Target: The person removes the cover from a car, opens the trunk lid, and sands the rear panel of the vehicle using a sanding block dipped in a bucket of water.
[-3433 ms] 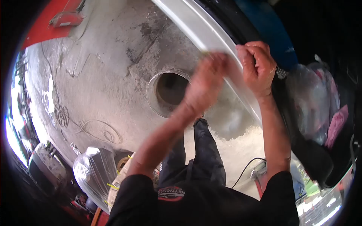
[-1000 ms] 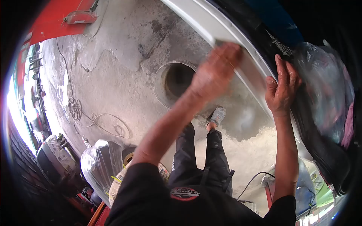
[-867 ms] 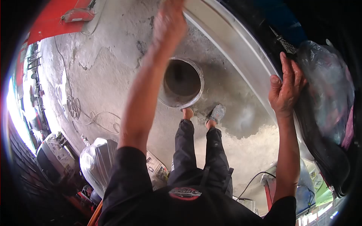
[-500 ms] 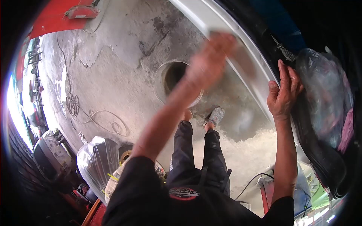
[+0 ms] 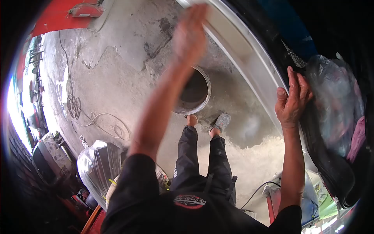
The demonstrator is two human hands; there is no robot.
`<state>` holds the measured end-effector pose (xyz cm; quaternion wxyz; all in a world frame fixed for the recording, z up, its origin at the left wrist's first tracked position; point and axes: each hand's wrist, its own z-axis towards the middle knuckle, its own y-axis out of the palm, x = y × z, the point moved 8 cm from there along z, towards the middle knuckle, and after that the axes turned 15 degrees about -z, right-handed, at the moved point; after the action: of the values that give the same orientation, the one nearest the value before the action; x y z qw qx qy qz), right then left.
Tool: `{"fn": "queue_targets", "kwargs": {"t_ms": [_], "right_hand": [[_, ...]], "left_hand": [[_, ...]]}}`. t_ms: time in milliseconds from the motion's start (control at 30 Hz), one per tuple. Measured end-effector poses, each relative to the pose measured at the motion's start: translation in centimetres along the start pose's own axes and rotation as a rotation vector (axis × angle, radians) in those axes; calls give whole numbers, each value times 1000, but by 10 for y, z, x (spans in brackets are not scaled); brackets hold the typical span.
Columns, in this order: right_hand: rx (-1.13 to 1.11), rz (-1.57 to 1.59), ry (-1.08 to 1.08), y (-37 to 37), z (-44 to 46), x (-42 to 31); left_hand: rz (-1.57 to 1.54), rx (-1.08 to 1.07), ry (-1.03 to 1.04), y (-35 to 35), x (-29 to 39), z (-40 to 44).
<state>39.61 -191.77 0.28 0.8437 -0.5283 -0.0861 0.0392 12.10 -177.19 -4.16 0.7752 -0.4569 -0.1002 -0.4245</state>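
Observation:
My left hand [image 5: 191, 35] is smeared by motion over the far end of a long white painted panel [image 5: 249, 58], which looks like a vehicle's door sill. Whether its fingers grip anything is not visible. My right hand [image 5: 293, 97] lies against the panel's black inner edge, with its fingers stretched and thumb apart, holding nothing. The panel surface between the hands looks wet or glossy. Below my left forearm, a round bucket [image 5: 208, 87] with dark contents stands on the floor, partly hidden by the arm.
A clear plastic bag [image 5: 331, 101] lies inside, right of my right hand. A thin hose [image 5: 97, 117] coils on the concrete floor [image 5: 113, 78]. Plastic-wrapped parts [image 5: 99, 163] stand at left. A red panel [image 5: 54, 17] is at upper left. My feet are near the bucket.
My left hand has swept up and left along the panel, away from its middle, uncovering more of the bucket. My right hand stays at the edge.

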Motion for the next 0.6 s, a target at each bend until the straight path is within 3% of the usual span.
{"fn": "queue_targets", "kwargs": {"t_ms": [33, 100, 167, 200, 300, 400, 533, 600], "right_hand": [[-12, -2, 4, -1, -1, -1], [-10, -12, 7, -1, 3, 0], [-10, -26, 1, -3, 2, -1], [7, 4, 1, -2, 1, -1], [-2, -13, -1, -1, 1, -1], [0, -3, 0, -2, 1, -1], [6, -12, -3, -1, 0, -1], [15, -23, -3, -1, -1, -2]], "left_hand": [[-75, -85, -217, 4, -64, 14], [-3, 35, 35, -26, -40, 59], [-34, 38, -10, -14, -14, 32], [125, 4, 7, 6, 22, 2], [-618, -250, -311, 53, 155, -89], [-247, -388, 176, 51, 185, -96], [-96, -128, 126, 12, 27, -8], [90, -126, 117, 5, 39, 0]]}}
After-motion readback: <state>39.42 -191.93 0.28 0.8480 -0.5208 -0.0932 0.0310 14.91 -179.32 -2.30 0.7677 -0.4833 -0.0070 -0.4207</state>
